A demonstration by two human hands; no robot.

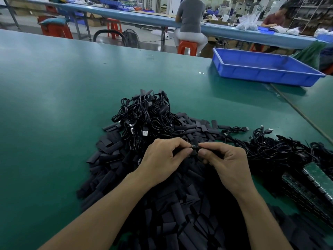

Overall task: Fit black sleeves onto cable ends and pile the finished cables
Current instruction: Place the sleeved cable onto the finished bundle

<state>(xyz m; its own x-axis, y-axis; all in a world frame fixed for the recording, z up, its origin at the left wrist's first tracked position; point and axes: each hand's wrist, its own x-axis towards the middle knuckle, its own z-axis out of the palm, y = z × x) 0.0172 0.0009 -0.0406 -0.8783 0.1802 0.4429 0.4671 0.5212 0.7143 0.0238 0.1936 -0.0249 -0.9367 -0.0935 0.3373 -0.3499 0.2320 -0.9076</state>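
My left hand (165, 157) and my right hand (227, 163) meet above a wide heap of loose black sleeves (111, 170). Between the fingertips of both hands sits a small black cable end (195, 147), pinched from each side; whether a sleeve is on it I cannot tell. Behind the hands lies a pile of coiled black cables (146, 116) with USB plugs showing. More tangled black cables (281, 148) spread to the right of my right hand.
The green table (54, 105) carries a blue plastic tray (266, 69) at the far right. Green circuit boards (313, 183) are stacked at the right edge. Two people sit at a long blue bench (144, 18) beyond, with orange stools around it.
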